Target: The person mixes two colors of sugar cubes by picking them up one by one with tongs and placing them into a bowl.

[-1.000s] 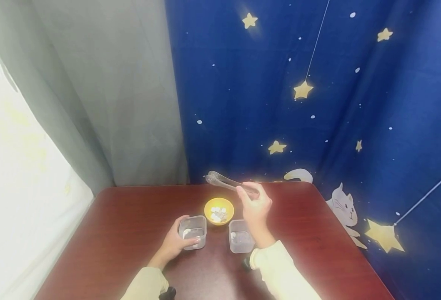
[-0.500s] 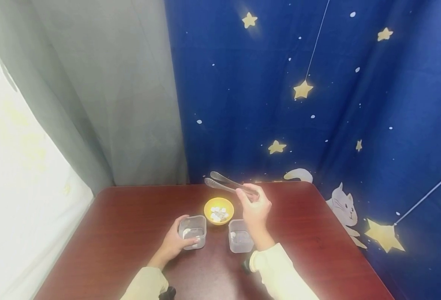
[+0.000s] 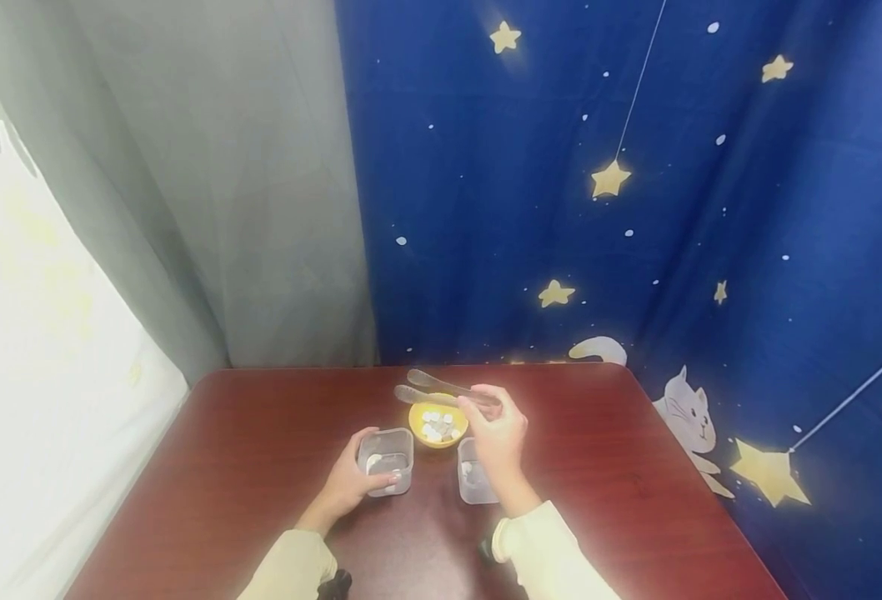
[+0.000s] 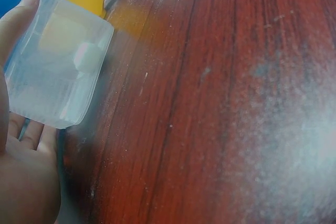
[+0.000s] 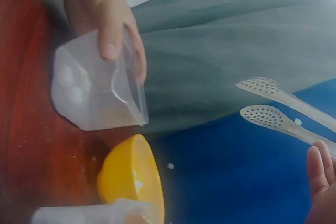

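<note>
My left hand (image 3: 345,482) grips a clear plastic container (image 3: 408,468) between thumb and fingers, its base on the table. A few small white pieces lie inside; the right wrist view shows some low in it. My right hand (image 3: 499,437) holds clear tongs (image 5: 265,116) over the yellow bowl (image 5: 118,174). Their perforated tips stand apart, with nothing between them. Several small white pieces (image 3: 438,427) lie in the bowl. Beside my right hand stands a second clear container (image 3: 471,492), partly hidden by that hand, with a small white piece in it.
Everything stands on a reddish-brown table (image 3: 261,450), near its middle. Behind the table's far edge hang a grey curtain (image 3: 283,208) and a blue star-patterned curtain (image 3: 471,208). A bright white curtain (image 3: 43,350) hangs at the left.
The tongs have opened from nearly together to apart. My right hand has lowered them and moved slightly left, over the bowl. The left hand and its container stay put.
</note>
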Tool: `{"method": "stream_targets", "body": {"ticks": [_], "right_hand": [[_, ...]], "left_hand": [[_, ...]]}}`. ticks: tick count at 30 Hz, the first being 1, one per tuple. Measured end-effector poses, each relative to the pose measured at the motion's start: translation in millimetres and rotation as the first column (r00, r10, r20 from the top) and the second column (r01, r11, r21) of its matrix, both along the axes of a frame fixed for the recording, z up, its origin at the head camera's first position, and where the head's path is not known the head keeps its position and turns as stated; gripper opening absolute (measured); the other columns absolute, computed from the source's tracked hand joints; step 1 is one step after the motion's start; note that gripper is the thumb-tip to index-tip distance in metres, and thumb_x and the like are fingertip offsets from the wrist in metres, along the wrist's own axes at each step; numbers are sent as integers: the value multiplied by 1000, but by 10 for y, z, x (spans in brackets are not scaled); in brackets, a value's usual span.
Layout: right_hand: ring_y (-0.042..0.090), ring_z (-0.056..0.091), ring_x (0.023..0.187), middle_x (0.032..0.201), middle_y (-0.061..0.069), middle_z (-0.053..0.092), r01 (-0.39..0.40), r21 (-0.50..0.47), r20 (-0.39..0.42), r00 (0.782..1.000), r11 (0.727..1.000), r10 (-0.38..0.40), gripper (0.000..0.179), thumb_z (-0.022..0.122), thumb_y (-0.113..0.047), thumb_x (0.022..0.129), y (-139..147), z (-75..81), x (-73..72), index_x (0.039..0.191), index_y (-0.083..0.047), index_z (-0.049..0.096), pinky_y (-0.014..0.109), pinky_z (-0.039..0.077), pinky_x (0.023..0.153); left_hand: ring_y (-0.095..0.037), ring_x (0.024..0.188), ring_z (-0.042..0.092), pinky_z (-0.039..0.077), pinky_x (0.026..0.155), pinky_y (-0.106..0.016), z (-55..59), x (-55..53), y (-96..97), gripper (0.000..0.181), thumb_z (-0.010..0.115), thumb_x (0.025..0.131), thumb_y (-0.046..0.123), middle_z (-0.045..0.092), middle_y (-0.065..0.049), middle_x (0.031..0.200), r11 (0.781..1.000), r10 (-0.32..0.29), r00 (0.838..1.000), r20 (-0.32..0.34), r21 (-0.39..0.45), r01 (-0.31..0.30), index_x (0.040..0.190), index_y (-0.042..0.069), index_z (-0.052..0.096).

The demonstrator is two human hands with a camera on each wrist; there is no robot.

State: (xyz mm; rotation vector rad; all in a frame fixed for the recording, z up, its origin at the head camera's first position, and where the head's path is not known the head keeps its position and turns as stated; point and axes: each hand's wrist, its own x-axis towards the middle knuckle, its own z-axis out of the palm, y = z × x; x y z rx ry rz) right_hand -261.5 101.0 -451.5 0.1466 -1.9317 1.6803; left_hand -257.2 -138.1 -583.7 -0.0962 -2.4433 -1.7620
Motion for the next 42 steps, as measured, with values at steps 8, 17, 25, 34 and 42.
{"method": "stream_targets", "body": {"ticks": [8, 17, 25, 34, 42], "right_hand": [[16, 70, 75, 82, 2, 73, -73, 52, 51, 996, 996, 70, 24, 83, -18, 77, -57, -146, 36, 97, -12, 72, 27, 54, 58], [12, 70, 72, 75, -2, 71, -117, 116, 133, 986, 986, 102, 24, 83, -20, 77, -142, -234, 66, 97, -16, 71, 27, 55, 61], [12, 69, 69, 73, 1, 70, -184, 151, 184, 971, 971, 155, 24, 84, -16, 76, -242, -323, 55, 96, -11, 71, 26, 54, 59], [13, 69, 71, 78, -1, 71, -234, 295, 202, 963, 926, 179, 25, 83, -19, 76, -279, -385, 2, 96, -9, 71, 27, 53, 60], [10, 67, 68, 73, -3, 69, -272, 386, 240, 952, 881, 189, 24, 81, -19, 78, -288, -343, -42, 96, -7, 70, 27, 51, 59]], "left_hand": [[-30, 106, 57, 46, 93, -48, -29, -3, -8, 93, 93, 61, 21, 57, -14, 125, 1000, -2, 1000, -5, 4, 2, 140, 13, 43], [-31, 110, 55, 43, 96, -49, -10, 1, -5, 92, 93, 62, 23, 55, -14, 129, 1000, -8, 1000, -8, 3, 8, 139, 13, 43], [-27, 104, 58, 46, 92, -46, -13, -13, -12, 92, 93, 62, 22, 56, -11, 126, 1000, -10, 1000, -3, 15, 10, 139, 13, 44], [-25, 108, 56, 45, 95, -44, -18, -29, -6, 94, 93, 63, 25, 56, -10, 128, 1000, -14, 1000, -8, -12, 14, 141, 13, 43], [-26, 109, 55, 44, 94, -45, -17, -16, -8, 93, 93, 62, 25, 56, -11, 127, 1000, -12, 1000, -6, -14, 12, 140, 12, 43]]}}
